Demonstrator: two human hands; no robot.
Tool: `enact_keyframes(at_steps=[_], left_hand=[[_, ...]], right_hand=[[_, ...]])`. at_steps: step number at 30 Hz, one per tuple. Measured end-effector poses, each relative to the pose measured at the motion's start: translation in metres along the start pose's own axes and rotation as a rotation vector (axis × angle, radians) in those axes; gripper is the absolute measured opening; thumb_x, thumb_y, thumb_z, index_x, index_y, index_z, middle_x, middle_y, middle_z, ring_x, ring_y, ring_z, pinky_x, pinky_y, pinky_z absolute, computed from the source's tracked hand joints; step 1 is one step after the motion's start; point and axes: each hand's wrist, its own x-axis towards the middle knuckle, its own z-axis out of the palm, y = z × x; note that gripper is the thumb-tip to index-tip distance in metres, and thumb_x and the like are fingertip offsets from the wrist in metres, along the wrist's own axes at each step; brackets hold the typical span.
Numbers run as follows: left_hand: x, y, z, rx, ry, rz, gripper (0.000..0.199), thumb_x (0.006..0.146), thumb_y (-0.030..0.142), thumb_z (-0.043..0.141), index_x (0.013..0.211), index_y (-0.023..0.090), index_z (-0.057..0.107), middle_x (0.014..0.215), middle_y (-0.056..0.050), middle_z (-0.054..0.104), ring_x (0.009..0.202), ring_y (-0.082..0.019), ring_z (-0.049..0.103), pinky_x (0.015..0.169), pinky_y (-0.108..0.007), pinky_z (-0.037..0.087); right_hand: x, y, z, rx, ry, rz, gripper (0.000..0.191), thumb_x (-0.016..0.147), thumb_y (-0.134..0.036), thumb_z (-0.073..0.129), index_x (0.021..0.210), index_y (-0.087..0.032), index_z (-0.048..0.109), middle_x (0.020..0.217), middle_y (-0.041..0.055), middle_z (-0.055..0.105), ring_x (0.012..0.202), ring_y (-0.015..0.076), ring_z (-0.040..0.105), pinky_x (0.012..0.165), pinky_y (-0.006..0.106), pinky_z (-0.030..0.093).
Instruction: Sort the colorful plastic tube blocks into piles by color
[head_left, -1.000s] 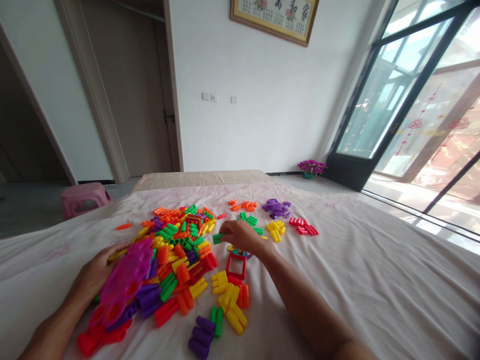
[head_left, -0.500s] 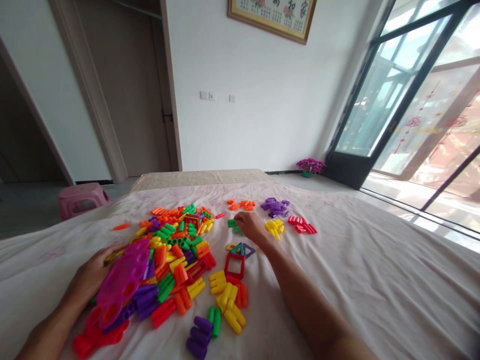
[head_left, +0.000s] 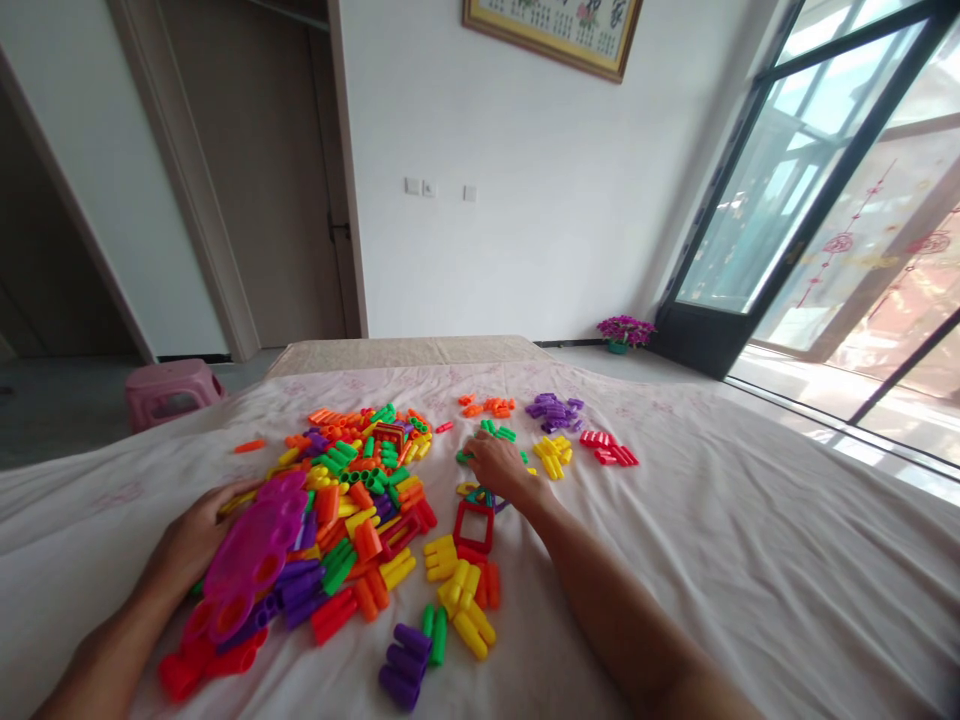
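My left hand (head_left: 196, 540) lies at the left side of the heap, against a translucent magenta scalloped plastic piece (head_left: 259, 540). Its fingers stretch forward past that piece near a yellow block; their tips are partly hidden. Farther out, my right hand (head_left: 501, 466) reaches down with bent fingers onto a green tube block (head_left: 463, 457), and the fingertips seem closed on it. Other green tube blocks (head_left: 499, 430) lie just beyond this hand. Below it are triangular frames and a red square frame (head_left: 474, 527).
A heap of mixed tube blocks (head_left: 364, 500) spreads between my hands. Separate groups of orange (head_left: 487, 406), purple (head_left: 555, 411), yellow (head_left: 553, 456) and red blocks (head_left: 609, 447) lie farther off. Loose yellow blocks (head_left: 461, 595) sit nearer on the cloth (head_left: 712, 560). A pink stool (head_left: 174, 393) stands left.
My right hand has drawn slightly back toward me, uncovering green blocks beyond it and partly covering the triangular frames. My left hand stays beside the magenta piece. The whole view has shifted slightly.
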Motion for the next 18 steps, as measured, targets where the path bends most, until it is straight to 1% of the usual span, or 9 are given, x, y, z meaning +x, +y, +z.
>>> enact_keyframes(at_steps=[2,5,9,12,15,18], left_hand=[[0.001,-0.002,0.001,-0.057,-0.033,-0.018,0.054,0.084,0.046,0.049,0.124,0.015,0.066,0.129,-0.012,0.069,0.114,-0.026,0.067,0.099,-0.032,0.051],[0.002,-0.007,0.003,-0.083,-0.038,-0.031,0.052,0.084,0.045,0.051,0.125,0.017,0.065,0.132,-0.012,0.067,0.117,-0.028,0.065,0.103,-0.037,0.048],[0.003,-0.01,0.003,-0.09,-0.043,-0.029,0.052,0.082,0.045,0.053,0.123,0.016,0.066,0.134,-0.012,0.066,0.12,-0.027,0.063,0.104,-0.034,0.047],[0.003,-0.009,0.003,-0.096,-0.038,-0.022,0.054,0.081,0.047,0.053,0.123,0.016,0.066,0.133,-0.012,0.066,0.119,-0.027,0.064,0.104,-0.033,0.047],[0.002,-0.008,0.002,-0.106,-0.034,-0.021,0.052,0.081,0.048,0.053,0.121,0.017,0.067,0.131,-0.011,0.067,0.118,-0.027,0.064,0.103,-0.034,0.048],[0.002,-0.008,0.003,-0.11,-0.023,-0.022,0.049,0.079,0.045,0.056,0.117,0.017,0.069,0.13,-0.012,0.068,0.118,-0.029,0.064,0.103,-0.036,0.049]], right_hand=[[-0.001,-0.002,0.001,-0.02,-0.006,-0.011,0.027,0.095,-0.021,0.05,0.113,-0.021,0.07,0.119,0.0103,0.065,0.1,0.0208,0.064,0.08,0.029,0.042],[-0.001,-0.004,0.001,-0.02,-0.038,-0.006,0.026,0.096,-0.022,0.05,0.112,-0.02,0.069,0.119,0.011,0.066,0.101,0.0214,0.064,0.079,0.028,0.042],[0.0,-0.003,0.005,0.004,-0.035,-0.036,0.028,0.094,-0.023,0.053,0.117,-0.021,0.068,0.119,0.0104,0.067,0.105,0.0224,0.063,0.081,0.028,0.042],[0.002,-0.001,0.01,0.047,-0.022,-0.089,0.034,0.09,-0.02,0.056,0.122,-0.023,0.066,0.12,0.0085,0.067,0.109,0.022,0.062,0.085,0.028,0.042],[0.004,0.001,0.015,0.107,-0.032,-0.105,0.036,0.084,-0.014,0.059,0.118,-0.022,0.067,0.118,0.0075,0.068,0.111,0.0207,0.061,0.086,0.026,0.041],[0.006,0.003,0.017,0.166,-0.017,-0.09,0.037,0.082,-0.013,0.059,0.117,-0.02,0.067,0.117,0.0077,0.069,0.109,0.0201,0.062,0.085,0.025,0.042]])
